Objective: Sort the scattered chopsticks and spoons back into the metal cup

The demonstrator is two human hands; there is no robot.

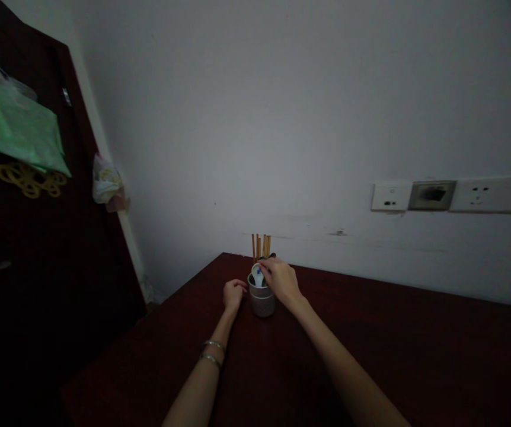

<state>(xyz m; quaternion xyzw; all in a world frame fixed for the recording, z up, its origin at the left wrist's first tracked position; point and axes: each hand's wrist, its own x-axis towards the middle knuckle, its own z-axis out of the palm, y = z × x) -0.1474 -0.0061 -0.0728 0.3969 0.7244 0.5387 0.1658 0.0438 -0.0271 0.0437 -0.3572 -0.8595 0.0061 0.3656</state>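
Observation:
A grey utensil holder (263,303) stands upright on the dark red table. Inside it, a white soup spoon (256,275) with a small blue mark leans bowl up at the near rim. The thumb and fingers of my right hand (282,279) are closed at the spoon's upper edge, over the right side of the holder. Behind that hand, several wooden chopsticks (264,245) rise from the holder, along with dark utensil ends partly hidden. My left hand (235,292) rests on the table just left of the holder, fingers loosely extended toward its side; contact is unclear.
The dark red table (398,344) runs along a pale wall (255,118). Switches and sockets (480,194) line the wall at the right. On the left, a dark door (82,249) carries a green cloth (15,121), and a plastic bag (107,181) hangs at its edge.

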